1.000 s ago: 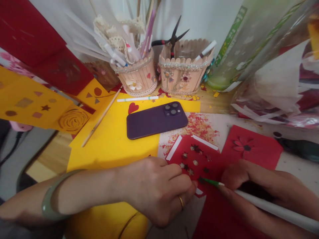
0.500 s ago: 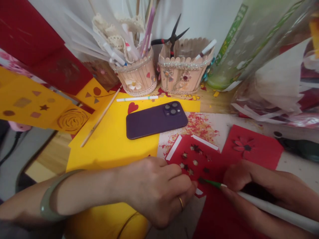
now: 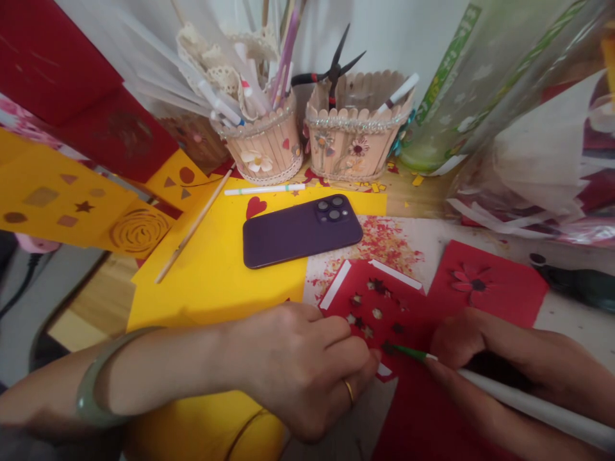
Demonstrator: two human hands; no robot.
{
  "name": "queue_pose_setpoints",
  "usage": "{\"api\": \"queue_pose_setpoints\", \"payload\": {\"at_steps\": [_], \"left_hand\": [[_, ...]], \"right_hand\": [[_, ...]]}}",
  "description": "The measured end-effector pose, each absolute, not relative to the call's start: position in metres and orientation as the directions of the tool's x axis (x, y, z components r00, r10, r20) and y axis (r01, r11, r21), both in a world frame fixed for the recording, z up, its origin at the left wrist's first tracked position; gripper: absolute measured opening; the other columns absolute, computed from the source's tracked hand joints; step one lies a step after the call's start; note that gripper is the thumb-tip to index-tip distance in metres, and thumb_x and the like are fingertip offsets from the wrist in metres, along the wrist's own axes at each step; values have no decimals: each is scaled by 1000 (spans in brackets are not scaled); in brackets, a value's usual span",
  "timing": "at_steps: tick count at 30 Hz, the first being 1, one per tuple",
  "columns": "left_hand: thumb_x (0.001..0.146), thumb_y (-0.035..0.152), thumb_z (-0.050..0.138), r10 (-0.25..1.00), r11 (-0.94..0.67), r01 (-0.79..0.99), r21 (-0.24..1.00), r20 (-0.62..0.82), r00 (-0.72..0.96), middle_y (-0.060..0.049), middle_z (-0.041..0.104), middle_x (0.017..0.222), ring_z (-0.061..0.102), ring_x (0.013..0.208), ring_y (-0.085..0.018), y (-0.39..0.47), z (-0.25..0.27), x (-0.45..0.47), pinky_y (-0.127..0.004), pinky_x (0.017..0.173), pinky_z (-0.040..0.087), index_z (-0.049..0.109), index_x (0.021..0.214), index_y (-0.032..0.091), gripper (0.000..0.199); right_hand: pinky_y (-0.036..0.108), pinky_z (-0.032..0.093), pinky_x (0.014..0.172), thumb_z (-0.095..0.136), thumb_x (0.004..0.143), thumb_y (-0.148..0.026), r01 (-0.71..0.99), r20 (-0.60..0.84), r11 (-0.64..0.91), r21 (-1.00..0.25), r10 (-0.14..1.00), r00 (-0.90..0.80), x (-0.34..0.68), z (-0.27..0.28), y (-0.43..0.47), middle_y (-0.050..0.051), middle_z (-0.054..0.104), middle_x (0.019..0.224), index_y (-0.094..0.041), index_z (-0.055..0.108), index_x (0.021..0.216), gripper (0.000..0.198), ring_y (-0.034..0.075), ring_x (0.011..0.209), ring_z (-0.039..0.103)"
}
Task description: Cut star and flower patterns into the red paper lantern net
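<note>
My right hand [image 3: 490, 365] is closed around a white pen-like tool [image 3: 509, 390] with a slim green tip. That tip touches a small dark cut-out near the lower edge of a red folded paper [image 3: 408, 294]. Several star and flower shapes are cut through this paper, and white strips line its edges. My left hand [image 3: 312, 365] rests on its lower left corner, fingers curled and pressed against the paper; the thumb is hidden. To the right, a flower cut-out [image 3: 473, 283] shows on a red panel. The tool's exact kind is unclear.
A purple phone [image 3: 302, 230] lies on yellow paper [image 3: 216, 282], near a wooden stick [image 3: 192, 227] and a white pen [image 3: 264, 190]. Two craft-stick holders stand behind, one with pliers [image 3: 334, 70]. Red and gold scraps [image 3: 389, 243] are scattered. Plastic-wrapped items [image 3: 533, 173] stand at right.
The tool's green tip has shifted slightly to the right at the small cut-out. Both hands stay almost in the same place.
</note>
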State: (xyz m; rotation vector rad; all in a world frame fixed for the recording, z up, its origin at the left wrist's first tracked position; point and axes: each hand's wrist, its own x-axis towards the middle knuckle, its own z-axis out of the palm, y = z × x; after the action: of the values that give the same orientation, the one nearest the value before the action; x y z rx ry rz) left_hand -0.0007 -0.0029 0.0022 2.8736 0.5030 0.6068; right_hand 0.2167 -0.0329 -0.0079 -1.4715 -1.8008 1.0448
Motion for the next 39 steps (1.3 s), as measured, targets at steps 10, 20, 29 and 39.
{"api": "queue_pose_setpoints", "payload": {"at_steps": [10,20,29,39], "left_hand": [[81,9,45,336,-941,298,160,543,769,3,48,49,42,42,-9,-5,-2,0,-27,39,23,55,61,14,23],[71,8,46,683,-729,285,623,634,361,1,44,68,43,60,-11,8,14,-8,-24,51,36,47,81,19,14],[64,8,48,872,-487,62,871,489,-29,1,42,73,39,62,-11,26,-7,-6,-22,53,36,44,74,19,15],[83,6,48,803,-595,116,795,595,41,0,54,78,56,80,-12,27,-4,-8,-27,79,48,50,71,18,17]], "right_hand": [[25,26,37,57,71,-39,470,-102,-61,-881,993,-63,211,2,-31,-5,52,47,-27,48,53,23,12,42,42],[20,19,35,74,63,-48,88,-255,-258,-962,966,43,226,6,-15,-7,43,42,-24,52,57,34,8,38,29],[20,31,45,70,69,-39,-265,-194,-196,-944,980,-35,223,10,-9,-3,55,55,-21,64,67,20,8,47,37],[20,25,45,73,72,-34,-223,-160,-152,-963,987,18,224,8,-15,-6,50,53,-21,59,70,19,8,49,35]]}}
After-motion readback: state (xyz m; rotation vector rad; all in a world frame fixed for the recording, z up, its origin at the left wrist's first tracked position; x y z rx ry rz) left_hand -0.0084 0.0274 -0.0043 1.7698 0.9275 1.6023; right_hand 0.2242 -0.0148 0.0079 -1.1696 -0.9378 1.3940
